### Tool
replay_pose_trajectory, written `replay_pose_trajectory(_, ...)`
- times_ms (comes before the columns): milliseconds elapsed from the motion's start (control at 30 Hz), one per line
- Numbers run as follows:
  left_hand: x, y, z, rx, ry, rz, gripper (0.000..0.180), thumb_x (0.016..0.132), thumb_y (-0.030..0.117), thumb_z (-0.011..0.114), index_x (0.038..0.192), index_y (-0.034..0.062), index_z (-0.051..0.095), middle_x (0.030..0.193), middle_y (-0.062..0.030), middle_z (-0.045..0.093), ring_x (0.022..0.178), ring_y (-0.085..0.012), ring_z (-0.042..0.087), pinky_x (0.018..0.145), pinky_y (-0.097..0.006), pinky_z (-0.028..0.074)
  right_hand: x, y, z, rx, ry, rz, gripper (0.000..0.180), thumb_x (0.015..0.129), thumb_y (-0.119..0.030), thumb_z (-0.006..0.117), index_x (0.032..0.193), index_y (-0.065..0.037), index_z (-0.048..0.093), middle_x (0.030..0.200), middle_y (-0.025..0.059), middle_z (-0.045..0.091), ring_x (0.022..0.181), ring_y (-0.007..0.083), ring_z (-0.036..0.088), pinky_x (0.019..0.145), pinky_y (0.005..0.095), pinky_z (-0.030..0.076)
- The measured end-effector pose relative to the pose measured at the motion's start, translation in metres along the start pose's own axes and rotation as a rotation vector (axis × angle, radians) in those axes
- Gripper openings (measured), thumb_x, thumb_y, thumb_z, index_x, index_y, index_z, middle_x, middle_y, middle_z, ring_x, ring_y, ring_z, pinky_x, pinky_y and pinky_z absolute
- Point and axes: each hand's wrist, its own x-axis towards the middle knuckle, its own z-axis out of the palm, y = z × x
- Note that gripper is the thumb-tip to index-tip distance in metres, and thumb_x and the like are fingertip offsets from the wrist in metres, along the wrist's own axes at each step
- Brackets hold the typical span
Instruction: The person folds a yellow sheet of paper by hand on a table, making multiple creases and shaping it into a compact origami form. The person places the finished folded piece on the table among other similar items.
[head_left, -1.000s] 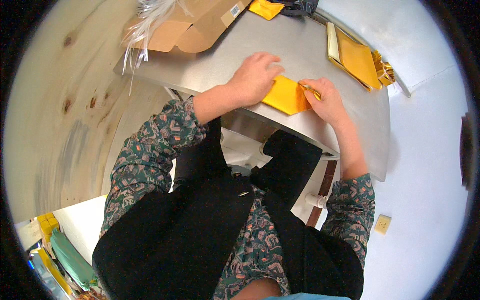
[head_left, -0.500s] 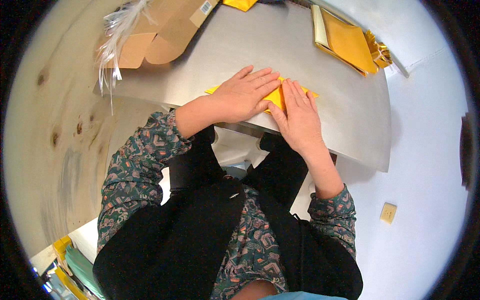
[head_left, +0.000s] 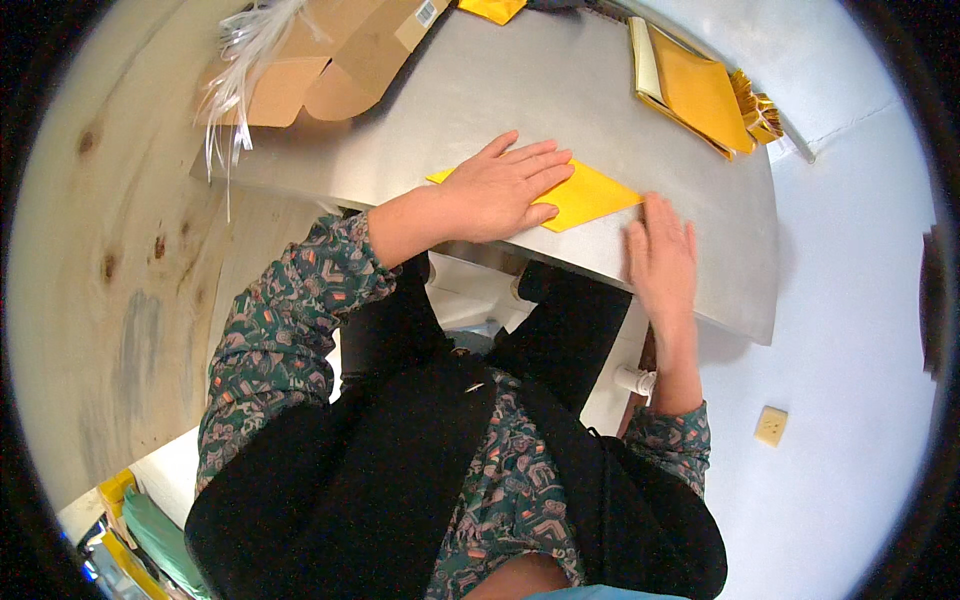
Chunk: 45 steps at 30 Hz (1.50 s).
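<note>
Near the edge of the grey surface [head_left: 520,80], a folded yellow sheet [head_left: 598,193] is pressed under the spread left hand [head_left: 497,192]; the right hand [head_left: 662,255], straight-fingered and empty, has been moved beside its right tip, the fold seemingly smoothed.

A sheet [head_left: 600,195] is laid on the counter [head_left: 540,90], partly under the left hand [head_left: 500,190]; beyond the sheet, a carton [head_left: 355,75] draped with strands [head_left: 243,65] is placed left, a packet [head_left: 695,92] right.
</note>
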Motion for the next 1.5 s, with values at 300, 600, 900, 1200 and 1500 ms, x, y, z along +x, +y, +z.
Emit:
replay_pose_trajectory(300,0.001,-0.003,0.011,0.000,0.078,0.029,0.062,0.106,0.042,0.048,0.156,0.0073,0.040,0.165,-0.0095,0.036,0.155,-0.0253,0.029,0.125,-0.056,0.020,0.007,-0.043,0.021,-0.021,0.068,-0.204,0.067,0.103,-0.048,0.050,0.151,-0.002,0.046,0.159,0.0245,0.041,0.150,0.0429,0.032,0.124,0.0595,0.016)
replay_pose_trajectory(600,-0.006,-0.014,-0.002,0.118,-0.004,-0.027,0.073,0.102,0.059,0.047,0.160,0.0180,0.035,0.168,-0.0102,0.030,0.157,-0.0307,0.022,0.124,-0.063,0.014,0.011,-0.042,0.021,-0.070,-0.018,-0.203,0.085,0.098,-0.064,0.053,0.156,-0.004,0.040,0.163,0.0254,0.034,0.154,0.0405,0.028,0.122,0.0644,0.016)
replay_pose_trajectory(900,-0.080,-0.076,-0.030,0.146,0.031,-0.343,0.088,0.092,0.068,0.060,0.162,0.0220,0.032,0.170,-0.0170,0.023,0.159,-0.0364,0.014,0.123,-0.064,0.016,0.013,-0.045,0.022,-0.047,-0.039,-0.168,0.087,0.096,-0.065,0.055,0.157,-0.006,0.039,0.163,0.0239,0.034,0.154,0.0395,0.027,0.122,0.0642,0.014)
replay_pose_trajectory(1200,-0.063,-0.014,-0.026,-0.006,0.346,0.174,0.057,0.090,0.041,0.073,0.139,0.0142,0.061,0.148,-0.0120,0.056,0.143,-0.0329,0.047,0.116,-0.053,0.036,0.012,-0.042,0.026,-0.066,-0.017,-0.181,0.086,0.096,-0.065,0.055,0.156,-0.004,0.041,0.163,0.0242,0.034,0.154,0.0401,0.026,0.122,0.0660,0.013)
replay_pose_trajectory(1500,-0.069,0.022,-0.026,-0.077,0.208,0.134,0.051,0.080,0.021,0.080,0.128,0.0131,0.065,0.130,-0.0097,0.064,0.123,-0.0294,0.059,0.103,-0.046,0.047,-0.008,-0.034,0.004,0.054,0.142,-0.469,0.076,0.088,-0.056,0.071,0.145,-0.007,0.055,0.155,0.0181,0.047,0.149,0.0387,0.036,0.122,0.0645,0.016)
